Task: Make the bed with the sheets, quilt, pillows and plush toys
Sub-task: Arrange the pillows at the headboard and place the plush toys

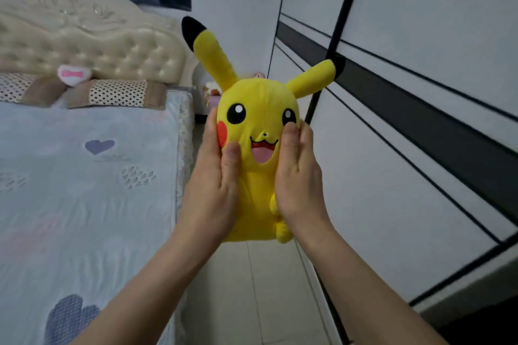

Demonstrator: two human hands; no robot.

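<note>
Wardrobe [420, 22], bed [84, 204] (pillows [117, 92] atop); left hand [215, 185], right hand [300, 176] clasp plush toy [258, 109].

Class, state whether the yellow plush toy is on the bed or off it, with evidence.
Off it: left hand and right hand hold the yellow plush toy upright beside the bed.

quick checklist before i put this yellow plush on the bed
1. Grip: left hand and right hand hold the yellow plush by its sides: ok.
2. Plush upright, face toward the camera: ok.
3. Plush over the bed: not ok, it hangs over the floor beside the bed's edge.
4. Quilt lies flat where visible: ok.
5. Pillows lie side by side at the headboard, with a small white plush between them: ok.
6. Far side of the bed: cannot tell, out of view.
</note>
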